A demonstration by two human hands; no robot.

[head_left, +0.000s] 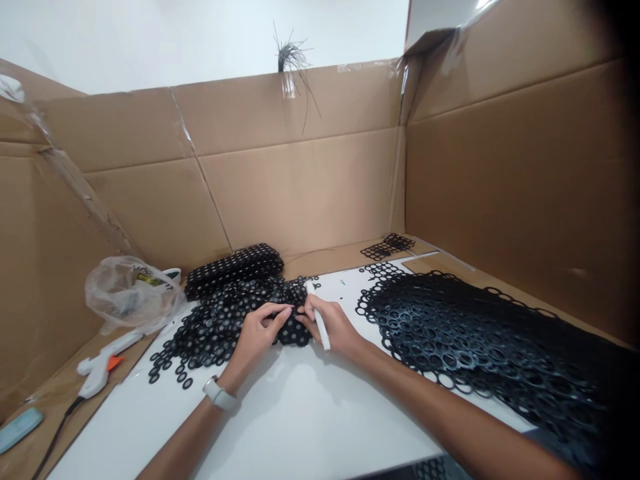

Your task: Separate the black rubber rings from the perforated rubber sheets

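My left hand (261, 328), with a watch (220, 393) on its wrist, pinches thumb and forefinger together at the edge of a black perforated piece (294, 333). Fingers closed, my right hand (334, 325) grips a slim white pen-like tool (321, 323), tilted with its upper end away from me. Fingertips of this hand also touch the black piece, which lies between both hands just over the white board. A heap of small black rings (215, 333) spreads behind and left of my left hand. Exactly what sits between the left fingertips is too small to make out.
A large pile of joined black rings (465, 333) covers the right side. At the back lie a dotted black bundle (240, 267) and a small ring mesh (387, 247). Left are a clear plastic bag (130, 297) and a corded glue gun (100, 370). Cardboard walls (300, 173) enclose the white board (280, 413).
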